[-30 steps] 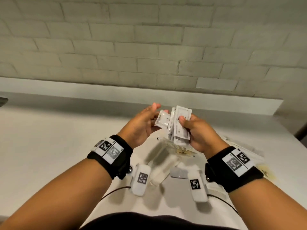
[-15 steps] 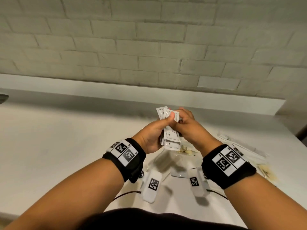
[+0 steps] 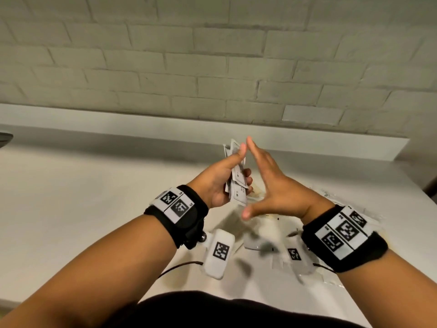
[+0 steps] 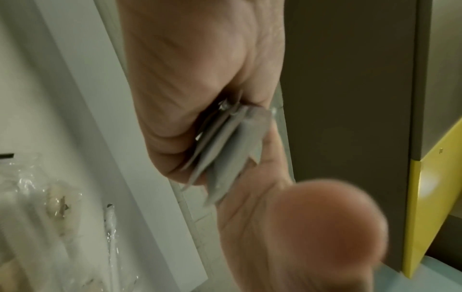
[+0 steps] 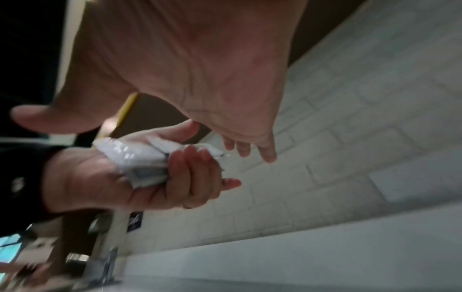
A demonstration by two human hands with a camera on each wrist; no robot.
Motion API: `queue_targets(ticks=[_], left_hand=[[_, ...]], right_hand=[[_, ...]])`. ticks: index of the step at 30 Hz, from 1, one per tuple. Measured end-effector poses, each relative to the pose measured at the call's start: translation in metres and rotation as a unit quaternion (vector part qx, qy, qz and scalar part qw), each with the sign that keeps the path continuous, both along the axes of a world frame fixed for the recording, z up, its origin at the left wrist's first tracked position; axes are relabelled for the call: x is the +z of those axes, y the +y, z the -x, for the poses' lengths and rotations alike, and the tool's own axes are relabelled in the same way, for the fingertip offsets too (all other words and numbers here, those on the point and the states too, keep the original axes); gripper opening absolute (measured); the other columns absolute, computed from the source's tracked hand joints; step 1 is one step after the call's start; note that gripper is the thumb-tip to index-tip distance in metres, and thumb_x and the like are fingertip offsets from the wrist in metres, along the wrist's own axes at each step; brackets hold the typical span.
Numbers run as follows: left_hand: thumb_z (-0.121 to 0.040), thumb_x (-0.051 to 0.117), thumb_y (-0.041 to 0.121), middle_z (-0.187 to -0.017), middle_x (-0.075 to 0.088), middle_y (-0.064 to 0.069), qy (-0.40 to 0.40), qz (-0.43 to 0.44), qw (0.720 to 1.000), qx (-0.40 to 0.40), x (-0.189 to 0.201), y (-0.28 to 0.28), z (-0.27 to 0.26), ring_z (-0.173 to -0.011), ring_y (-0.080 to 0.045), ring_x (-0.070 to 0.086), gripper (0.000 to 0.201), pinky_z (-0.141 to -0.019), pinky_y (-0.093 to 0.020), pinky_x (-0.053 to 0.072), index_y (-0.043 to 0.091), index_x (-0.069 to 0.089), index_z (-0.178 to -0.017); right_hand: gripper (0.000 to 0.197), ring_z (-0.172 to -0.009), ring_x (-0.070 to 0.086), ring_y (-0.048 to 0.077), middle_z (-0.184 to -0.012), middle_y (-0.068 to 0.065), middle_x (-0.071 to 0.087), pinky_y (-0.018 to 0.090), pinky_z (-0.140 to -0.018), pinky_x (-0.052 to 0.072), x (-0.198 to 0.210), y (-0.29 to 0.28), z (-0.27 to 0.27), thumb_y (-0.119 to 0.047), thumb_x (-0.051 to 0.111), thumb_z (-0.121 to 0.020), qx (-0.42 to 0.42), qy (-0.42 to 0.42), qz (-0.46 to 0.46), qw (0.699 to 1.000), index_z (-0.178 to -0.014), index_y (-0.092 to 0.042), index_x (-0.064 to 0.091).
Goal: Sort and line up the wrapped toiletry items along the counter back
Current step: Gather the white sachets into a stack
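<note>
Right hand (image 3: pixel 272 185) has let go, now flat and empty | left hand (image 3: pixel 220 178) grips sachets (image 3: pixel 237 183) upright above worktop (image 3: pixel 94 197) | far ledge ahead, left hand nearer.

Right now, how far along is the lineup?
Done: nothing lined up along the counter back. In hand: left hand grips a stack of white packets; right hand is open beside it. Left: placing those, plus clear-wrapped items lying loose on the counter.
</note>
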State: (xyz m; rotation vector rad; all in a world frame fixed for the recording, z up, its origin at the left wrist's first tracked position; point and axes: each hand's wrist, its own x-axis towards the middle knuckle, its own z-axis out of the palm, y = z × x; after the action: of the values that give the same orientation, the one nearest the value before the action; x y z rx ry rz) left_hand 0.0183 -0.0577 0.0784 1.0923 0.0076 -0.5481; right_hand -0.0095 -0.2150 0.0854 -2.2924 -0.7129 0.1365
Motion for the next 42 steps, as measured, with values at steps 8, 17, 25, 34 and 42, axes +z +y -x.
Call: queue_targets(ticks=[8, 17, 25, 34, 42], left_hand=[[-0.081, 0.034, 0.074, -0.112, 0.066, -0.01, -0.003, 0.064, 0.993, -0.103, -0.003, -0.007, 0.008, -0.106, -0.025, 0.063, 0.076, -0.095, -0.038, 0.05, 0.014, 0.06, -0.119], [-0.093, 0.021, 0.061, -0.095, 0.072, -0.012, 0.012, 0.062, 0.998, -0.03, -0.002, -0.009, 0.011, -0.091, -0.024, 0.069, 0.068, -0.084, -0.036, 0.055, 0.009, 0.059, -0.115], [-0.093, 0.022, 0.064, -0.089, 0.071, -0.013, 0.03, 0.038, 0.999, -0.015, 0.0, -0.012, 0.013, -0.087, -0.024, 0.069, 0.069, -0.075, -0.035, 0.058, 0.009, 0.06, -0.109], [-0.094, 0.044, 0.013, -0.1, 0.065, -0.016, 0.027, 0.144, 0.988, -0.053, -0.006, -0.001, 0.014, -0.09, -0.026, 0.065, 0.024, -0.085, -0.038, 0.054, 0.004, 0.063, -0.106], [-0.092, 0.047, -0.001, -0.084, 0.057, -0.007, -0.008, 0.152, 0.968, 0.201, -0.004, -0.009, -0.002, -0.071, -0.017, 0.057, 0.037, -0.052, -0.024, 0.053, 0.023, 0.046, -0.12]], right_hand=[[0.143, -0.133, 0.031, 0.014, -0.139, -0.003, 0.03, 0.03, -0.105, 0.039, 0.007, 0.01, -0.003, -0.029, 0.089, -0.055, -0.046, -0.057, 0.068, 0.995, -0.141, -0.051, -0.024], [0.141, -0.141, 0.018, 0.007, -0.151, -0.005, 0.02, 0.028, -0.115, 0.023, 0.004, 0.009, -0.003, -0.034, 0.092, -0.054, 0.001, -0.014, 0.025, 1.0, -0.146, -0.046, -0.014], [0.145, -0.139, 0.021, 0.009, -0.149, -0.004, 0.021, 0.024, -0.114, 0.023, 0.003, 0.015, 0.002, -0.034, 0.093, -0.052, 0.012, -0.021, 0.065, 0.998, -0.148, -0.041, -0.016], [0.147, -0.142, 0.018, 0.016, -0.155, -0.002, 0.02, 0.036, -0.118, 0.015, 0.011, 0.013, 0.009, -0.039, 0.091, -0.051, -0.045, -0.061, 0.092, 0.993, -0.145, -0.042, -0.022], [0.018, -0.086, 0.06, 0.018, -0.107, 0.009, 0.06, 0.041, -0.082, 0.051, -0.011, 0.019, -0.009, -0.04, 0.077, -0.073, -0.175, 0.041, -0.242, 0.954, -0.072, -0.031, 0.061]])
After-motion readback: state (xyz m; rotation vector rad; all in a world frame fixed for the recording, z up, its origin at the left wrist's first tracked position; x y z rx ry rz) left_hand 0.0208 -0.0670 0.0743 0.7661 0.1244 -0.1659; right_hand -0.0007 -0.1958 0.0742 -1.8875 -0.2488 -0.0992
